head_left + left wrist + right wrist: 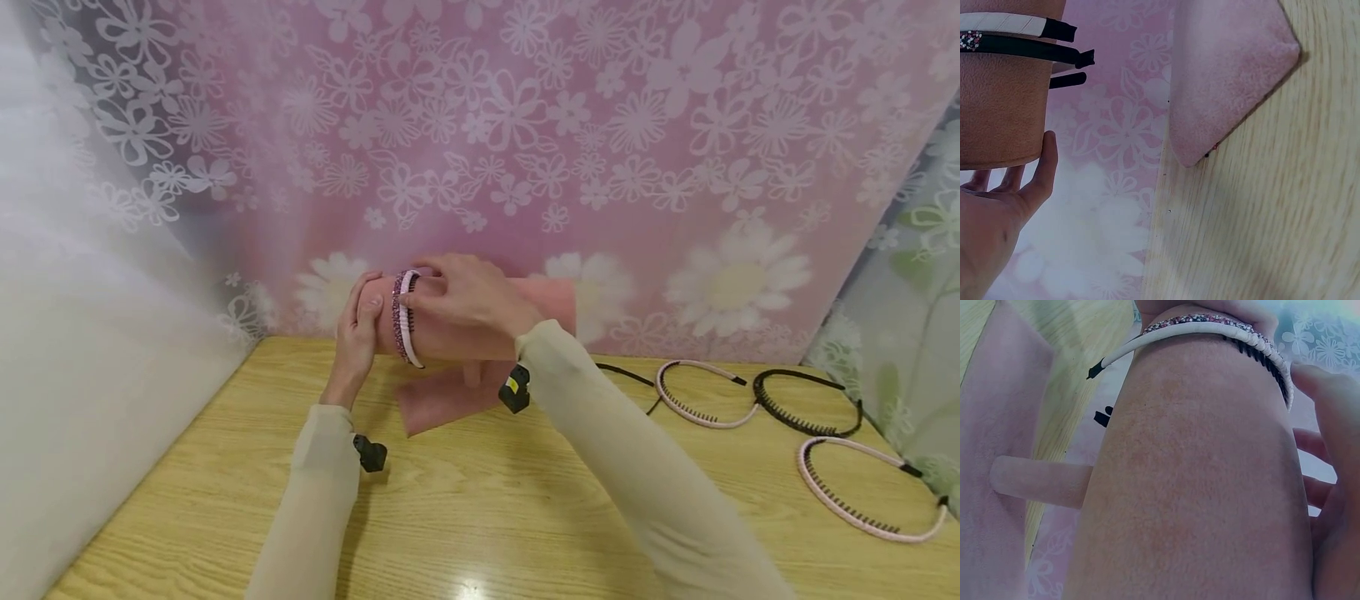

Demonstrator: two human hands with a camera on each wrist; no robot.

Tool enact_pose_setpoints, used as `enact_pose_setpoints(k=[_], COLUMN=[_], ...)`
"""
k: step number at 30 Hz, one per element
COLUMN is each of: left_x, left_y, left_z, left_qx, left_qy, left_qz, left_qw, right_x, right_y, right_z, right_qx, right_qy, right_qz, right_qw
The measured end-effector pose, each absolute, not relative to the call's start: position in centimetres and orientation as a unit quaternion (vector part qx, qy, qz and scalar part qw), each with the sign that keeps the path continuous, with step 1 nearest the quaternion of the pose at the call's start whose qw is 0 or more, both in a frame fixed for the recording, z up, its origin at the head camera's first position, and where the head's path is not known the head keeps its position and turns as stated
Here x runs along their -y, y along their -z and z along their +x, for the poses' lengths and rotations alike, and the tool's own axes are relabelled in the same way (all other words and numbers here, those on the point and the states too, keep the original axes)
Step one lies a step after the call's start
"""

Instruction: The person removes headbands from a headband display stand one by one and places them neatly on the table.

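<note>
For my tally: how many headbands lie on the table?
4, right of the pink stand: a black one partly behind the right sleeve, a pink one beside it, another black farther right, another pink nearest the camera. The sleeve may hide more.

the cylinder (1185, 475) is covered in matt, short-napped cloth of suede-like appearance; the same finish is seen on the base (991, 412). the white headband (1179, 329) is wrapped in smooth material with a slight sheen. the glittered headband (1204, 319) is surfaced with rough, sparkling grains. the bench (465, 500) is finished in glossy wood grain. the sleeves (622, 450) are made of matt cloth.
</note>
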State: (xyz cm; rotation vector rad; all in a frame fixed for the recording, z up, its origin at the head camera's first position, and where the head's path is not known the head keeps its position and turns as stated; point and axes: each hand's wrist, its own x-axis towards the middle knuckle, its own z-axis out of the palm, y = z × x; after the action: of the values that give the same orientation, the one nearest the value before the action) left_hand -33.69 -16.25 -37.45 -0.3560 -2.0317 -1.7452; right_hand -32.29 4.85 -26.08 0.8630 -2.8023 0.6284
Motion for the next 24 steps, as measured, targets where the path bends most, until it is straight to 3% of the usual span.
enact_pose_setpoints(k=[11,24], left_x=[16.2,15.5], left_y=[37.5,35.0], left_z=[-33.6,-30.8], left_qx=[0.739,0.745], left_qy=[0.620,0.623], left_qz=[-0.134,-0.119], left_qw=[0.229,0.207], right_x=[-4.2,-4.5], right_y=[26.5,26.4], right_z=[-32.2,-31.9], right_qx=[0.945,0.946], right_qy=[-0.130,-0.148], right_qz=[0.281,0.277], right_qw=[0.102,0.076])
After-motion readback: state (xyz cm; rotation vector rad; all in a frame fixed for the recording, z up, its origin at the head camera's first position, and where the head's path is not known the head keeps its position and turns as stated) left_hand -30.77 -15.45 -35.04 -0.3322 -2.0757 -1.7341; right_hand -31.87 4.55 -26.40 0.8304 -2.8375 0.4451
